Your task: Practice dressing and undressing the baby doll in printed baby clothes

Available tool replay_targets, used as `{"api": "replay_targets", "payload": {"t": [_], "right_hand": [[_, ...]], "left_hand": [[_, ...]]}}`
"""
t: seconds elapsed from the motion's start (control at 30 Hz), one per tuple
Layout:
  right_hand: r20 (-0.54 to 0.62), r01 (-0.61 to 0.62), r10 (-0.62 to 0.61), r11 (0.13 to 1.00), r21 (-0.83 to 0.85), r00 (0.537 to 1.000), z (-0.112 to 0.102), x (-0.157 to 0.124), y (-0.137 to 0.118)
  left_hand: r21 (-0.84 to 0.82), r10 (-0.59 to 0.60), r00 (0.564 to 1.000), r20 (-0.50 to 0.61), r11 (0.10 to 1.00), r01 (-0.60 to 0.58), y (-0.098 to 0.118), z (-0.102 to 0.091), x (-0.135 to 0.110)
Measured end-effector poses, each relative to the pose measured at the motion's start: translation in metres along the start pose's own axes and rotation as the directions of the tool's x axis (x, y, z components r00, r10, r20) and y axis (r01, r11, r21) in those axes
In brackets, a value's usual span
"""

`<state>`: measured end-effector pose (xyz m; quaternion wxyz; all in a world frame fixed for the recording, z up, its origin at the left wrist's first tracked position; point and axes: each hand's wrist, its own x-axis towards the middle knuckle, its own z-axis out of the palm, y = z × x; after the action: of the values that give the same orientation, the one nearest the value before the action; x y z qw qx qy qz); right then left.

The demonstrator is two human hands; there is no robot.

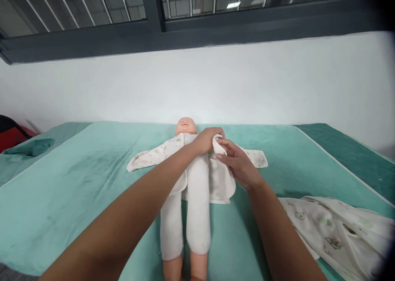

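A baby doll [185, 126] lies on its back, its head toward the wall and its feet toward me. White leggings [198, 215] cover its legs down to above the feet. A white printed baby jacket [160, 152] is on its upper body, with both sleeves spread out sideways and the front open on the right. Reaching across the doll's chest, my left hand [210, 140] is closed on the jacket's right front edge. Beside it my right hand [242, 163] pinches the same folded edge a little lower. The left fingertips are partly hidden.
A green cloth [92, 182] covers the surface under the doll. Another white printed baby garment [336, 227] lies crumpled at the lower right. A red and black item [12, 135] sits at the far left. Behind stands a white wall [262, 83] below a barred window.
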<state>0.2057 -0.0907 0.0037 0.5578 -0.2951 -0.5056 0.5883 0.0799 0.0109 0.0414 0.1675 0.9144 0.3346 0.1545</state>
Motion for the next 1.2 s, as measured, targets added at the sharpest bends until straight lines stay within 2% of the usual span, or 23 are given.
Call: {"api": "replay_targets", "payload": {"t": [0.07, 0.13, 0.27, 0.33, 0.43, 0.5, 0.57, 0.73, 0.87, 0.97, 1.07, 1.2], "right_hand": [[0.097, 0.003, 0.003, 0.998, -0.056, 0.995, 0.007, -0.003, 0.002], [0.204, -0.014, 0.035, 0.995, -0.103, 0.978, 0.015, -0.007, 0.003], [0.348, 0.015, 0.032, 0.991, -0.133, 0.937, 0.024, -0.012, 0.007], [0.339, 0.063, -0.02, 0.991, -0.114, 0.941, 0.024, -0.012, 0.009], [0.181, 0.12, -0.092, 0.981, -0.15, 0.979, 0.024, -0.012, 0.012], [0.078, 0.144, -0.13, 0.965, -0.219, 0.988, 0.026, -0.013, 0.012], [0.049, 0.153, -0.146, 0.944, -0.292, 0.988, 0.03, -0.015, 0.011], [0.148, 0.153, -0.108, 0.925, -0.347, 0.983, 0.036, -0.021, 0.009], [0.22, 0.144, -0.063, 0.917, -0.373, 0.973, 0.035, -0.023, 0.011], [0.214, 0.155, -0.091, 0.94, -0.304, 0.973, 0.03, -0.021, 0.013], [0.106, 0.182, -0.163, 0.961, -0.211, 0.981, 0.021, -0.017, 0.014], [-0.119, 0.133, -0.155, 0.975, -0.176, 0.981, 0.008, -0.01, 0.016]], "left_hand": [[-0.097, 0.006, 0.998, -0.065, 0.995, -0.012, -0.007, -0.014, -0.01], [-0.106, -0.073, 0.981, -0.179, 0.993, 0.054, -0.014, -0.026, -0.022], [-0.082, -0.201, 0.883, -0.424, 0.98, 0.183, -0.03, -0.037, -0.048], [-0.094, -0.257, 0.829, -0.497, 0.965, 0.244, -0.037, -0.037, -0.063], [-0.098, -0.313, 0.758, -0.572, 0.944, 0.315, -0.043, -0.032, -0.084], [-0.132, -0.345, 0.732, -0.587, 0.933, 0.334, -0.043, -0.027, -0.096], [-0.171, -0.387, 0.728, -0.566, 0.919, 0.356, -0.038, -0.02, -0.106], [-0.165, -0.465, 0.731, -0.499, 0.879, 0.446, -0.014, -0.005, -0.116], [-0.158, -0.524, 0.726, -0.446, 0.844, 0.512, 0.002, -0.004, -0.11], [-0.133, -0.53, 0.728, -0.435, 0.838, 0.53, 0.005, -0.005, -0.104], [-0.176, -0.51, 0.705, -0.493, 0.852, 0.493, 0.001, -0.004, -0.101], [-0.357, -0.573, 0.607, -0.55, 0.819, 0.45, -0.007, -0.001, -0.106]]}}
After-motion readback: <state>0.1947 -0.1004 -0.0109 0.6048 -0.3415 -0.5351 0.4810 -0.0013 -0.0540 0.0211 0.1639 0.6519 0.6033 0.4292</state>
